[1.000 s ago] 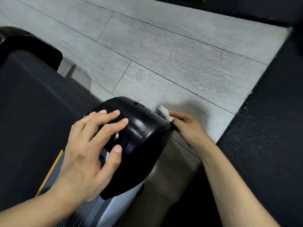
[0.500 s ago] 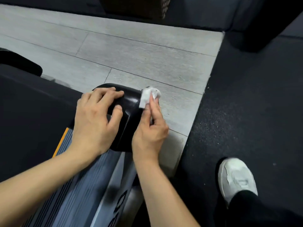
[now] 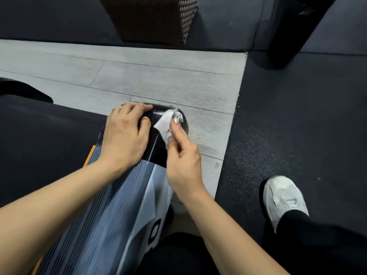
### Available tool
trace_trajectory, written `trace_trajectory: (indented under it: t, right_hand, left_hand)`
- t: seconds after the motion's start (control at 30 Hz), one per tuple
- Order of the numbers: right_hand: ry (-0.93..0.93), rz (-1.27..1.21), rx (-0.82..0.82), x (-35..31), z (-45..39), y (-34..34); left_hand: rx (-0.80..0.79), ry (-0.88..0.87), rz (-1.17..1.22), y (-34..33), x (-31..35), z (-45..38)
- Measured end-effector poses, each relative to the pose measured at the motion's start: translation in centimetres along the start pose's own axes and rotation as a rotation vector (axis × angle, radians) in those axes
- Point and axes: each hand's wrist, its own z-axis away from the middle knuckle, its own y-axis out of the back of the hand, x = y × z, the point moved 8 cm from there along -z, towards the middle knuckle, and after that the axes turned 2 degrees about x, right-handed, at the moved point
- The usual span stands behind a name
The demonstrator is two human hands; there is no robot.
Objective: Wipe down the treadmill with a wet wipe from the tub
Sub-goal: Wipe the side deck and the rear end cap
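The treadmill's glossy black end cap (image 3: 156, 139) sits at the rear corner of the grey ribbed side rail (image 3: 119, 205), beside the dark belt (image 3: 39, 135). My left hand (image 3: 125, 135) lies over the cap's top, fingers curved round its edge. A crumpled white wet wipe (image 3: 165, 124) lies on the cap's right side, with my right hand (image 3: 182, 155) pinching it between thumb and fingertips. The tub is not in view.
Pale grey floor planks (image 3: 158, 80) run behind the treadmill. Black rubber flooring (image 3: 297, 126) lies to the right, where my white shoe (image 3: 284, 197) stands. A brown wicker basket (image 3: 155, 18) stands at the back, with a dark post (image 3: 288, 32) at the back right.
My right hand came from the cap's far side up onto its top right face with the wipe. The view pulled back, so the shoe and the basket now show.
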Motion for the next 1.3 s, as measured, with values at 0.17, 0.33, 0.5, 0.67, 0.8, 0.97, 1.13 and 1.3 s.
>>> trace_trajectory:
  t: [0.17, 0.33, 0.5, 0.67, 0.8, 0.97, 1.13, 1.3]
  right_hand:
    - [-0.272, 0.17, -0.136, 7.0, -0.1, 0.6]
    - [0.152, 0.108, -0.195, 1.4, 3.6, -0.8]
    - [-0.313, 0.176, -0.232, 9.5, 3.7, 0.1]
    - [-0.074, 0.151, -0.276, 5.2, 4.6, -0.5]
    - [0.036, 0.239, -0.376, 5.0, 5.2, -0.8]
    - [-0.176, 0.149, -0.329, 6.6, 5.5, -0.2]
    - [0.667, 0.455, -0.389, -2.2, 6.0, -2.8]
    - [0.715, 0.761, -0.336, -4.0, 2.2, -3.7]
  left_hand:
    - [-0.174, -0.08, -0.012, 0.1, -0.7, 1.9]
    - [-0.167, -0.077, 0.057, 0.2, -1.5, 4.3]
    - [-0.119, -0.049, 0.092, 0.4, -1.2, 4.2]
    - [-0.101, -0.047, 0.106, 0.5, -1.5, 4.3]
    - [-0.094, -0.05, 0.115, 0.5, -1.2, 4.2]
    - [-0.039, -0.012, 0.137, 1.1, -1.5, 4.4]
    - [0.23, 0.143, 0.096, 3.2, -2.9, 5.1]
    - [0.219, 0.299, 0.086, 4.8, -5.3, 11.8]
